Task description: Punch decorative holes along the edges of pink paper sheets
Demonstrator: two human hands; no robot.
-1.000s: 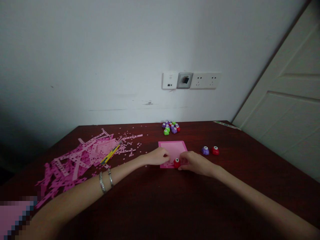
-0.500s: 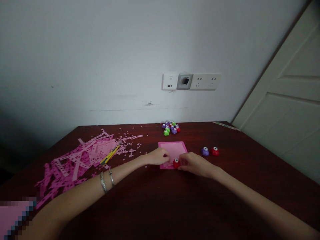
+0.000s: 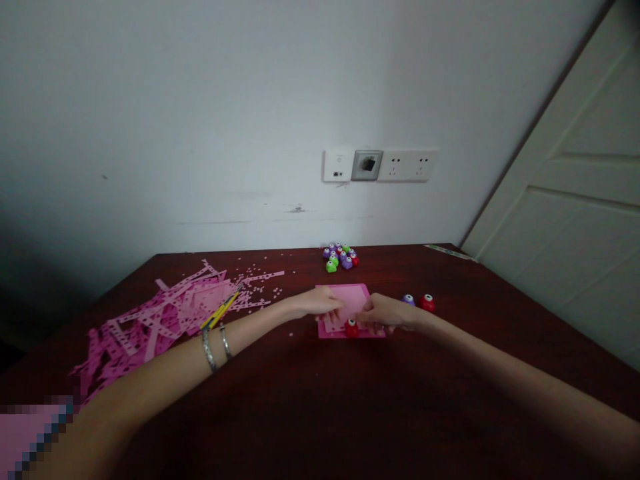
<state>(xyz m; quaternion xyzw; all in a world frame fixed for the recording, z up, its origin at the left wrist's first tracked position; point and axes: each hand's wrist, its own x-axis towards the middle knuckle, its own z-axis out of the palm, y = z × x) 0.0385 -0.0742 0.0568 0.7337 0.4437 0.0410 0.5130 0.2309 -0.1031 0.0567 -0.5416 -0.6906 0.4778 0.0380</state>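
The left hand lies over the left part of the pink paper, with its fingers bent downward; I cannot tell if they pinch the sheet. The right hand is at the right side of the paper, its fingers also bent, and I cannot tell if they grip something. Between the two hands, at the near edge of the paper, sits a red punch, just beside the right fingertips. A purple punch and another red one stand beyond the right hand. Left of the left hand are many pink strips and a yellow knife.
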